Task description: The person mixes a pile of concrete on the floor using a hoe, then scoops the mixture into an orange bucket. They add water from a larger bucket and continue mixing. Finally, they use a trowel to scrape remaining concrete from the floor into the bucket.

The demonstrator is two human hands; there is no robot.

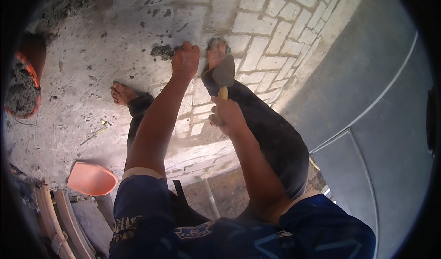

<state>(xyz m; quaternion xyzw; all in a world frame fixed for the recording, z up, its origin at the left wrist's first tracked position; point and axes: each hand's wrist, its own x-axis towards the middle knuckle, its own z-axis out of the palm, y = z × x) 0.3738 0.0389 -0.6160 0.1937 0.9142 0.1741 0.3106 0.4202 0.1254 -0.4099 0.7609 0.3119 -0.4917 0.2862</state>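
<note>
My right hand [228, 115] is wrapped round the wooden handle of a trowel [224, 71]. Its grey blade points away from me, over my right shin and close to my bare right foot [217, 52]. Further forward, my left hand [186, 60] is closed in a fist low over the floor; whatever its fingers hold, if anything, is hidden. A dark lump of wet mortar [162, 52] lies just left of that fist. Pale paving pieces [255, 24] with mortar joints stretch to the right of my hands.
On the far left sits an orange bucket [36, 75] containing grey mortar [22, 93]. An orange plastic scoop-shaped container [92, 178] lies nearer, beside wooden strips [69, 217]. My left foot [123, 93] rests on the rough concrete. A dark grey surface [367, 107] bounds the right side.
</note>
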